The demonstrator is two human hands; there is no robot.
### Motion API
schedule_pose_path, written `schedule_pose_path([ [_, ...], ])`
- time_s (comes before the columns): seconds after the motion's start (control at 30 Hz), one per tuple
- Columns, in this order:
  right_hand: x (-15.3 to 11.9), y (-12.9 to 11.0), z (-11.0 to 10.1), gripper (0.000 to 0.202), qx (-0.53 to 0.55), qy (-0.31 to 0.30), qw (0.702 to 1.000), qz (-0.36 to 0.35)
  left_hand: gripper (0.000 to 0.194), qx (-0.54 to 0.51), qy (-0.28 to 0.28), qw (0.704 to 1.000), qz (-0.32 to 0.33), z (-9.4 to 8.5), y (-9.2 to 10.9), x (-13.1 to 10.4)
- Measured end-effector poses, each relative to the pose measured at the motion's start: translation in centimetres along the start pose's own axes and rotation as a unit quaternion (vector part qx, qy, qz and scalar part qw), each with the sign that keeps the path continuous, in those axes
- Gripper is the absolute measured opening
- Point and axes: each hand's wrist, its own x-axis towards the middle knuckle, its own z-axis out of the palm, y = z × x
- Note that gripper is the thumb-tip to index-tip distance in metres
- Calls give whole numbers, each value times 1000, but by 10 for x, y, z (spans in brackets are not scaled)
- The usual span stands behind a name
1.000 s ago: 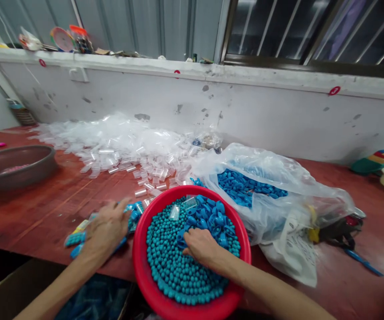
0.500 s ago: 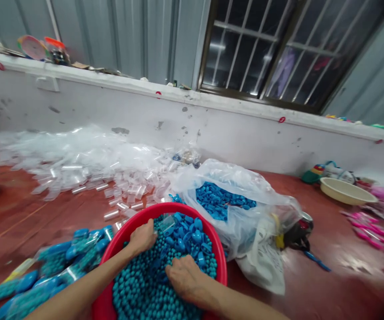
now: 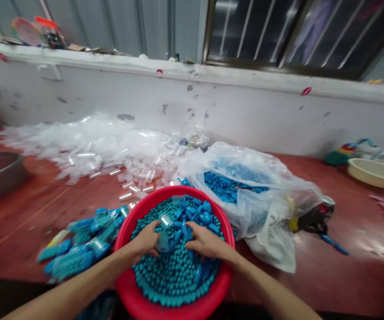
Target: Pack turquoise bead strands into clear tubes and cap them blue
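A red basin (image 3: 227,231) holds many teal beads (image 3: 165,280), with blue plastic caps (image 3: 202,213) heaped on them toward the back right. Over the left part of the beads, my left hand (image 3: 148,240) is closed round a clear plastic tube that looks partly filled with teal. My right hand (image 3: 203,240) is at the right side of the basin, its thumb and fingers round a blue cap. Another clear tube (image 3: 166,220) lies on the beads just beyond my left hand.
Filled blue-capped tubes (image 3: 75,262) lie left of the basin. Clear empty tubes (image 3: 105,142) are piled along the wall. A plastic bag (image 3: 245,155) of blue caps stands behind right. A grey basin (image 3: 15,171) is at far left, a cream one (image 3: 375,175) at far right.
The view has shifted, showing more of the table's front edge. My left hand now has a tube in its fingers, and my right hand has lifted from the beads with a blue cap.
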Motion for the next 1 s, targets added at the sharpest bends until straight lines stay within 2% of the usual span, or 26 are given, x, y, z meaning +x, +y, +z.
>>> schedule_pose_path([
  [0.07,3,5,1,58,69,-14,997,40,52,70,-5,997,16,-7,-2,-7],
  [0.1,4,7,1,57,88,-18,995,52,51,146,4,988,47,-10,-5,-11],
  [0.13,4,7,1,54,97,-20,993,57,50,238,17,967,93,-14,-9,-14],
  [0.2,5,5,1,42,84,-22,994,64,47,418,41,883,210,-18,-20,-18],
  [0.23,5,3,1,36,59,-16,996,68,47,474,48,838,264,-19,-25,-19],
  [0.27,5,0,0,32,18,0,997,69,45,510,44,801,309,-19,-29,-19],
  [0.33,5,-5,0,27,-103,53,991,65,40,540,22,753,375,-18,-32,-15],
  [0.4,5,-10,1,30,-247,98,962,68,36,548,-1,729,410,-15,-30,-9],
  [0.47,2,-13,3,35,-360,106,922,89,35,553,-10,721,418,-11,-25,-5],
  [0.53,-2,-16,6,34,-428,102,892,108,35,556,-9,718,418,-6,-21,-6],
  [0.6,-6,-17,9,25,-467,107,874,83,33,560,-17,716,416,0,-20,-10],
  [0.67,-9,-19,9,20,-494,104,863,8,31,568,-42,716,404,6,-20,-15],
  [0.73,-9,-20,8,22,-499,72,861,-64,29,572,-74,727,373,11,-21,-18],
  [0.77,-8,-19,8,20,-489,50,868,-70,29,569,-87,740,348,13,-22,-18],
  [0.8,-6,-18,7,18,-473,33,878,-56,28,553,-94,766,314,16,-22,-17],
  [0.87,2,-15,7,18,-439,19,898,5,27,489,-89,838,226,22,-22,-12],
  [0.93,11,-11,9,22,-394,23,917,55,26,415,-72,895,146,31,-18,-1],
  [1.0,18,-8,13,22,-355,26,932,66,20,355,-59,928,98,41,-12,13],
])
